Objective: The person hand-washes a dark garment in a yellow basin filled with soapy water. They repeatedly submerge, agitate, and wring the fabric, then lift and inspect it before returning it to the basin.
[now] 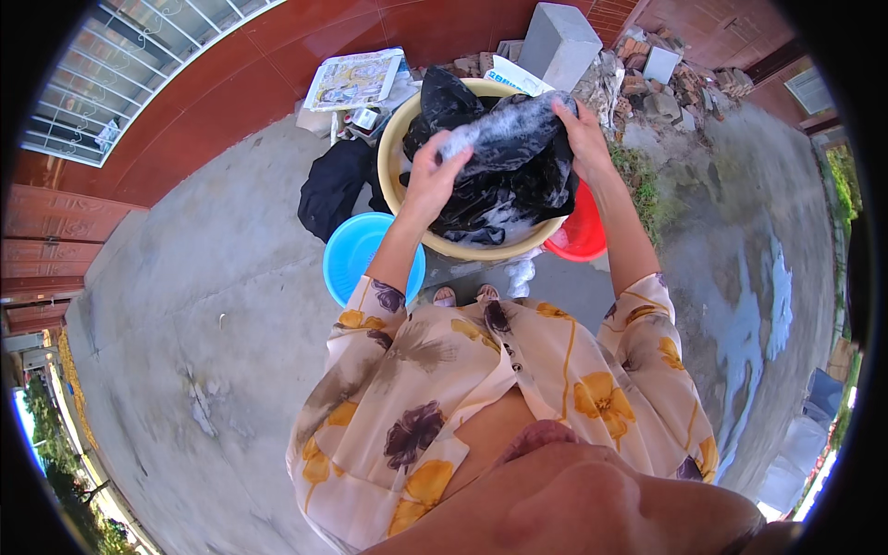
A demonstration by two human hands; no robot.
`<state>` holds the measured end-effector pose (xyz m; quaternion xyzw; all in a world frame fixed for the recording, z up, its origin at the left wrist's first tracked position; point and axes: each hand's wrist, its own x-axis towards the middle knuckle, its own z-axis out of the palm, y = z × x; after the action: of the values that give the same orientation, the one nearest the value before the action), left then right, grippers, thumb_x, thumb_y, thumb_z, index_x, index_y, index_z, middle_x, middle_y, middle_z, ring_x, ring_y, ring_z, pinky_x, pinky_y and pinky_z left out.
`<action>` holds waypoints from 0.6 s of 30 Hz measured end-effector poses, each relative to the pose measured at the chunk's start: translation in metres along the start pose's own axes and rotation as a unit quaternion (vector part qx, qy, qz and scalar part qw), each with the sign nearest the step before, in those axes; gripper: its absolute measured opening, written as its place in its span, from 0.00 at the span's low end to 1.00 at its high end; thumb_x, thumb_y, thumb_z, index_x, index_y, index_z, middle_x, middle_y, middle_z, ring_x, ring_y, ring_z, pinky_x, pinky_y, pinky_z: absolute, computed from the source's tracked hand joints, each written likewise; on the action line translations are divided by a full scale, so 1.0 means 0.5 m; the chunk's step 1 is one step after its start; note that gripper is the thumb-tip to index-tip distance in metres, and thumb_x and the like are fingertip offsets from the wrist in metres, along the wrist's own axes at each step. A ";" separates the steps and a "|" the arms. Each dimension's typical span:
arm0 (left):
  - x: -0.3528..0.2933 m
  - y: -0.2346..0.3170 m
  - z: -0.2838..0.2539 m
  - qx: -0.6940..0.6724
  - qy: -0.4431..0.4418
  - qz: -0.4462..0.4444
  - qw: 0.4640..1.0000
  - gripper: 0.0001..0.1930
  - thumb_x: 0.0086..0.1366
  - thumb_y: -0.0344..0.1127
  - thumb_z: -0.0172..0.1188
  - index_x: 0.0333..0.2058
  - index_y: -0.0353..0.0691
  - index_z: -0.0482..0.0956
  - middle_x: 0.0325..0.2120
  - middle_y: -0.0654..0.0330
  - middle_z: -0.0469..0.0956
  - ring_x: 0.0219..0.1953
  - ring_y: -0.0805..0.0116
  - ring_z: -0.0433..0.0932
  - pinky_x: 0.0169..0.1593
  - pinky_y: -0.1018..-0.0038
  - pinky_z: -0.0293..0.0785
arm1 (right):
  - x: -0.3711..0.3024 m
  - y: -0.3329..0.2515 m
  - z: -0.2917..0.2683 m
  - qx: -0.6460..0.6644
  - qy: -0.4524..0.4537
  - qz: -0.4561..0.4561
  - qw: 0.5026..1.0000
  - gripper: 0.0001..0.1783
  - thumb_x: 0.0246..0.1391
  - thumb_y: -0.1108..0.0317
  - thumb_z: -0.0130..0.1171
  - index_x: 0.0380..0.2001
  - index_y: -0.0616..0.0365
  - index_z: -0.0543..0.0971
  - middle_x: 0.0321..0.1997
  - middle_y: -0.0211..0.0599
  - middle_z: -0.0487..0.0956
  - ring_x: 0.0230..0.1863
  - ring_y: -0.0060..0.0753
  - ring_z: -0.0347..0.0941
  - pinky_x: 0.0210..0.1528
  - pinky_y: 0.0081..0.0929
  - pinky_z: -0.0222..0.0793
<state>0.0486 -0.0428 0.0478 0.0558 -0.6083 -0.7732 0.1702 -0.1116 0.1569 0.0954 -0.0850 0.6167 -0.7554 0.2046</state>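
A large cream-yellow basin (392,139) holds wet black clothing (499,199) with white suds on it. Above its far half, a soapy stretch of the black cloth (513,134) is raised between my two hands. My left hand (431,180) grips the left end, fingers curled into the foam. At the other end, my right hand (585,139) pinches the cloth near its upper edge. The rest of the garment hangs down into the basin, so its shape is hidden.
A light-blue basin (347,264) stands near left, a red basin (585,231) right. Dark cloth (331,190) lies left of the large basin. Behind are a printed box (356,79), a grey block (561,46) and brick rubble (661,88). Water (740,342) wets the concrete at right.
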 end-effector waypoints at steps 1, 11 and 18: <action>0.009 0.011 -0.001 -0.134 0.050 0.006 0.990 0.13 0.71 0.35 0.58 0.50 0.36 0.77 0.49 0.59 0.79 0.45 0.70 0.78 0.50 0.72 0.74 | -0.002 0.009 0.028 0.016 0.017 0.001 1.000 0.22 0.66 0.62 0.59 0.57 0.64 0.74 0.50 0.33 0.80 0.48 0.25 0.75 0.55 0.26 0.70; 0.059 -0.111 0.128 -0.220 0.263 -0.202 0.918 0.28 0.72 0.64 0.46 0.48 0.45 0.78 0.43 0.62 0.78 0.45 0.70 0.77 0.52 0.72 0.73 | -0.019 0.128 0.169 -0.384 0.126 -0.164 0.900 0.27 0.52 0.40 0.62 0.30 0.56 0.86 0.24 0.57 0.79 0.29 0.58 0.79 0.34 0.44 0.76; 0.069 -0.092 0.129 -0.164 0.273 -0.220 0.922 0.20 0.74 0.54 0.51 0.53 0.47 0.77 0.45 0.66 0.78 0.49 0.74 0.76 0.51 0.72 0.72 | -0.002 0.142 0.166 -0.396 0.124 -0.173 0.893 0.23 0.54 0.48 0.61 0.24 0.59 0.85 0.23 0.54 0.81 0.28 0.57 0.80 0.32 0.45 0.77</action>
<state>-0.0118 0.0146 0.0241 0.3684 -0.3756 -0.8347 0.1624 -0.0643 0.0717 0.0455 -0.1701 0.8605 -0.4767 -0.0582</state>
